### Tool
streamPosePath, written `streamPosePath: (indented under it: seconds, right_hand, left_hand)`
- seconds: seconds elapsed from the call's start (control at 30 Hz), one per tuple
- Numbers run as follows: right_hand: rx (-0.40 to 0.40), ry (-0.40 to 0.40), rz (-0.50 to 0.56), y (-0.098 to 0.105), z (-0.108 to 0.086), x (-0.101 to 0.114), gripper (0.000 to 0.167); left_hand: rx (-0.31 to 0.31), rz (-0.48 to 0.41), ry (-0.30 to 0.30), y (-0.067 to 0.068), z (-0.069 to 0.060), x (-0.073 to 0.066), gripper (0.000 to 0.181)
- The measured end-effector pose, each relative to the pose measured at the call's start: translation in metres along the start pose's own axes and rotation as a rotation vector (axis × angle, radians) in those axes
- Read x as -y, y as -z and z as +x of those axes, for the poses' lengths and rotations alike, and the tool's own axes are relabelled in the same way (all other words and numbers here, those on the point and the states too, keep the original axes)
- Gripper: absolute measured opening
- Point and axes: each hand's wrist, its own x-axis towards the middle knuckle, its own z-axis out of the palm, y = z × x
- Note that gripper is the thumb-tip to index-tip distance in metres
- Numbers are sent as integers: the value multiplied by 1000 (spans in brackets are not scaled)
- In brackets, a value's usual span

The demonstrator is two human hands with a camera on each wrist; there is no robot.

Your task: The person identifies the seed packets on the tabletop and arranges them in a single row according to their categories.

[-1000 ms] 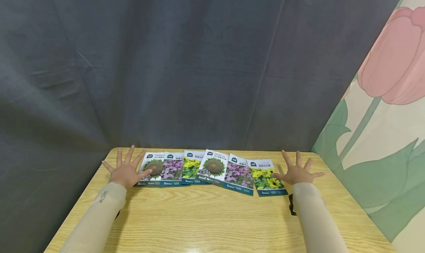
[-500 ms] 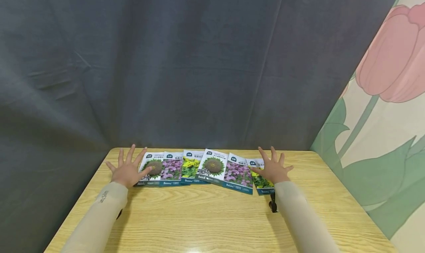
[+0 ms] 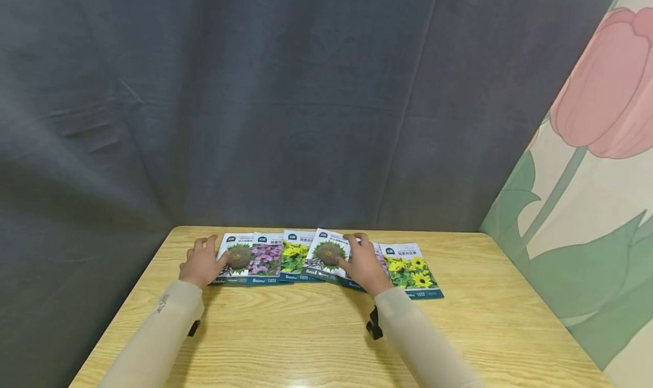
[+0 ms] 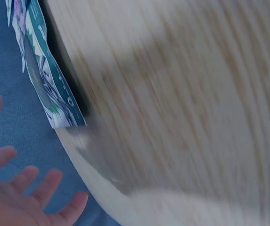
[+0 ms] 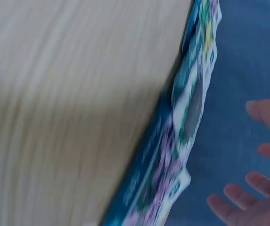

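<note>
Several flower-picture packets lie in an overlapping row along the table's back. At the row's left end, my left hand [image 3: 200, 261] is beside a sunflower packet [image 3: 238, 256], its thumb over that packet's left part. My right hand [image 3: 366, 265] hovers over the right purple-flower packet, thumb toward another sunflower packet [image 3: 326, 254]. To its right lies a yellow-flower packet [image 3: 414, 272]. In the left wrist view, the left hand [image 4: 28, 197] has loosely bent, spread fingers, apart from the packet [image 4: 54, 92]. The right wrist view shows the right hand [image 5: 259, 181] holding nothing.
A wooden table [image 3: 285, 337] spreads in front of the row. Behind it hangs a dark grey curtain [image 3: 306, 105]; a wall with a painted pink tulip [image 3: 602, 88] stands at the right. Black objects sit at both wrists.
My right hand has moved left from the far-right packet, uncovering it, to over the purple one. The left hand has shifted slightly right. Fingers of both hands are less spread and more bent.
</note>
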Motion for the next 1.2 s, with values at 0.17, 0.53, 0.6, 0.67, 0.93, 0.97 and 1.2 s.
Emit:
streamPosePath:
  seconds: [0.17,0.53,0.6,0.67,0.93,0.97,1.2]
  right_hand:
    - [36,98,125,-18,-3,27,52]
    - [138,194,172,-55,-7,78,44]
    - [156,190,179,-60,-8,86,43]
    - [171,186,176,-65,-9,95,44]
    - [181,229,170,-82,-11,119,41]
    - [186,237,173,-84,-11,121,41]
    - [183,317,93,-99,-12,140,40]
  left_hand:
    - [26,-71,71,-4,1,1,62]
    - [94,-201,195,-7,-7,-2,60]
    - [88,-197,207,-7,-8,-2,60]
    - [85,-193,223,-8,-9,-2,59]
    - [94,-166,236,-11,-11,-4,58]
    - [95,-164,234,-11,-12,-5,57]
    - [77,-165,230,-14,-15,-8,54]
